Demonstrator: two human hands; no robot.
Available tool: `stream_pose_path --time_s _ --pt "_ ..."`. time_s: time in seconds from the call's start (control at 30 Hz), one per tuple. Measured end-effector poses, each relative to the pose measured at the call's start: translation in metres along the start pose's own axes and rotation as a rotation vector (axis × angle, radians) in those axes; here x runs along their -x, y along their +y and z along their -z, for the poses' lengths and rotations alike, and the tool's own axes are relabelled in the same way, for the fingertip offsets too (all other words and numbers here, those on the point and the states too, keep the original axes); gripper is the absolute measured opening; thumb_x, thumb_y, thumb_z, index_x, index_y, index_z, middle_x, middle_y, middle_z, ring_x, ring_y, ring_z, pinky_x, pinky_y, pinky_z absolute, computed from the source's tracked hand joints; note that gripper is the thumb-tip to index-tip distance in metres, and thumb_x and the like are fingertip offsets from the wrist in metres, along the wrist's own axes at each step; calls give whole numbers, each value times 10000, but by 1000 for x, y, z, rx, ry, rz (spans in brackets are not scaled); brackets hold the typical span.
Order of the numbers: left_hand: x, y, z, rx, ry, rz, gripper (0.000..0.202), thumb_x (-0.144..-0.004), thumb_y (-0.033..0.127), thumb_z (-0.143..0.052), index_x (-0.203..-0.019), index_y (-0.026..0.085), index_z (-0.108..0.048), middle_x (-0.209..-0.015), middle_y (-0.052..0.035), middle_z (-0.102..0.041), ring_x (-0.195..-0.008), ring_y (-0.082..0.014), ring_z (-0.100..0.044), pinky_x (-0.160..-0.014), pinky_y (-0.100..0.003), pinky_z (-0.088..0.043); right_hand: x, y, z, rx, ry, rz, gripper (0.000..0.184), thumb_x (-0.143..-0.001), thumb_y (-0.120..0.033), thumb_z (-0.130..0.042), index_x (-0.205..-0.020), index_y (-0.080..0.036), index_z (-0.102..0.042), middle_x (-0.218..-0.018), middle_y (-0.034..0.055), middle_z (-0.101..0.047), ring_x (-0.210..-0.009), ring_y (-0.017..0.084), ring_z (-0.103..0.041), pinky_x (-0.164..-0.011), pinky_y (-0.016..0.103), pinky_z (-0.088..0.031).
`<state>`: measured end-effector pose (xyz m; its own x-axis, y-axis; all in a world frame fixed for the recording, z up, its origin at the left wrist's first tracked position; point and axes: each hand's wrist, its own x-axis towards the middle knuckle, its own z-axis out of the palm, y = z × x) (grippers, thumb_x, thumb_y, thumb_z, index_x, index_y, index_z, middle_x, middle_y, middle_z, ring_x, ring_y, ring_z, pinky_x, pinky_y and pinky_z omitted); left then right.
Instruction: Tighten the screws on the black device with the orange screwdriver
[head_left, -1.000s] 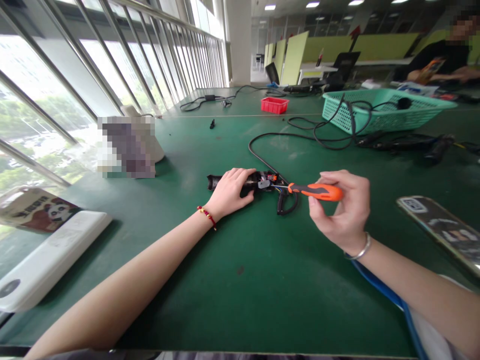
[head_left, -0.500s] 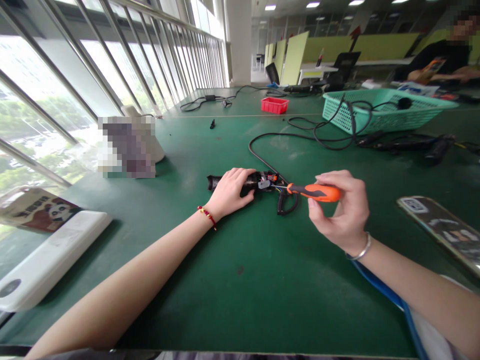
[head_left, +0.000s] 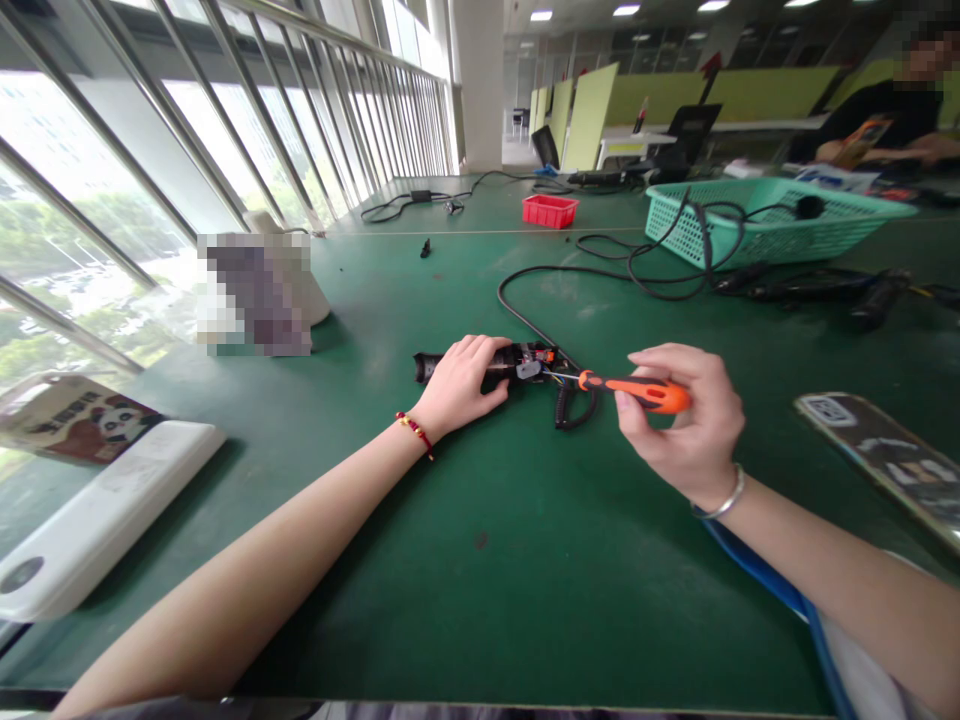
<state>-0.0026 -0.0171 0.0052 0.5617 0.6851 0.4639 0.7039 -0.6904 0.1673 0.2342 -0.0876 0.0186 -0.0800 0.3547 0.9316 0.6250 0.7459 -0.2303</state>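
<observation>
Left fingers (head_left: 487, 346) hug the black tool (head_left: 517, 361); right fingers (head_left: 664, 357) loosely hold a screwdriver (head_left: 637, 388) at its three o'clock. It's open, wires (head_left: 559, 377) showing; seems unfinished.

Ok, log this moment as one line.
Left hand: gripping black device; right hand: holding orange screwdriver, pointed toward device's open end; tip contact: unclear; beyond: red tray, teal basket

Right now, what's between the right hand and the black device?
Head view: the orange-and-black screwdriver, handle held in the right hand, thin shaft pointing at the black device's exposed end. A coiled black cord loops just below the shaft.
</observation>
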Motion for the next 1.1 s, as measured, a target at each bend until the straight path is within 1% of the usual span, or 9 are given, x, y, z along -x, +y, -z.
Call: stream_pose_path --time_s 0.07,0.13,0.27,0.33,0.53,0.73,0.8,0.97,1.1 --pt "0 0 0 2 0 0 397 -812 251 -524 -1193 145 -483 -1102 -91 -592 -1027 -237 -534 -921 -365 -444 -1 -3 1 48 -25 -1 216 -719 -165 -663 -908 -251 -605 -769 23 -634 -741 209 -611 -628 367 -555" --pt "0 0 0 4 1 2 396 -810 251 -525 -1191 150 -483 -1103 -90 -592 -1029 -238 -535 -923 -365 -445 0 -3 2 49 -30 -8 207 -722 -170 -662 -904 -253 -609 -771 22 -637 -732 206 -614 -608 355 -556" --pt "0 1 1 3 -1 7 397 -808 254 -526 -1190 154 -484 -1097 -90 -593 -1035 -241 -536 -926 -369 -446 3 3 -1 -38 15 -5 407 -694 -187 -672 -1083 -251 -570 -890 46 -618 -744 209 -608 -631 387 -547" --pt "0 1 1 2 -5 7 403 -806 257 -529 -1193 152 -483 -1096 -92 -591 -1036 -243 -535 -929 -371 -445 2 3 -2 -65 25 21 441 -686 -180 -667 -1108 -246 -558 -907 48 -615 -772 217 -607 -651 402 -541" --pt "0 0 0 10 -8 7 422 -797 275 -549 -1198 162 -477 -1116 -93 -586 -1040 -246 -532 -933 -380 -441 -3 -5 1 21 -51 50 225 -714 -136 -650 -907 -246 -614 -737 1 -650 -670 180 -601 -613 349 -545" --pt "0 0 -1 -8 -6 1 432 -802 278 -554 -1206 145 -479 -1119 -96 -587 -1044 -243 -530 -936 -369 -437 0 1 -1 -34 2 20 388 -691 -189 -664 -1063 -245 -569 -897 51 -642 -785 225 -625 -672 407 -553" --pt "0 0 -1 -8 -5 2 433 -802 275 -555 -1208 143 -479 -1119 -97 -588 -1046 -244 -531 -936 -370 -438 0 1 -1 -45 -7 39 366 -687 -170 -666 -1037 -235 -581 -876 51 -648 -789 229 -626 -680 408 -553" --pt "0 0 -1 -7 -9 5 433 -809 274 -545 -1223 168 -473 -1137 -93 -587 -1070 -246 -533 -948 -379 -434 -2 -5 2 4 -77 55 230 -704 -127 -660 -901 -236 -613 -762 14 -660 -697 189 -626 -584 320 -553" --pt "0 -1 -3 -18 -8 12 438 -824 283 -532 -1244 173 -473 -1153 -94 -598 -1099 -248 -537 -985 -398 -410 -1 -4 -1 -7 -20 30 353 -704 -178 -676 -1040 -235 -586 -871 35 -663 -707 183 -637 -614 332 -560"
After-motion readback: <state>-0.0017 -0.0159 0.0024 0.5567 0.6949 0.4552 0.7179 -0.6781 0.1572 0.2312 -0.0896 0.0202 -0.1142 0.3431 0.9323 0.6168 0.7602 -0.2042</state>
